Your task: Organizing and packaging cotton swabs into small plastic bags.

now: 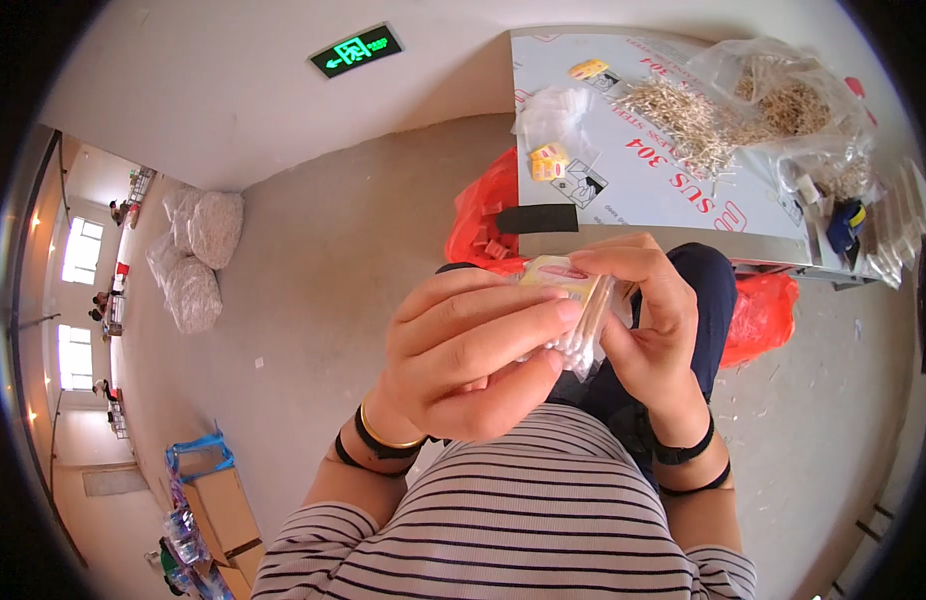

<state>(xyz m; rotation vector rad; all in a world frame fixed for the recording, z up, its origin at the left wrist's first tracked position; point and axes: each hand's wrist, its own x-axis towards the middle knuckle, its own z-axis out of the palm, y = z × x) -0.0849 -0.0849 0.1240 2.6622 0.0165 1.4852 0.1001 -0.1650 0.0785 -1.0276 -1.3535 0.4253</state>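
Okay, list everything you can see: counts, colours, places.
Table: one, whitish, ahead
Packet: one, clear and yellow, centre
Swabs: many, tan, table's right
Large bags: count unclear, clear, table's right
Small bags: several, clear, table's left
Cards: several, yellow, table's left
Strip: one, black, table's edge
Red bags: two, red, by table
Sign: one, green, top
Sacks: several, white, left
Box: one, brown, lower left
Windows: two, white, far left
People: several, colours unclear, far left
Trousers: one pair, dark, centre
Top: one, striped white-black, bottom
Bangle: one, gold, left wrist
Left grip: one, bare, on packet
Right grip: one, bare, on packet
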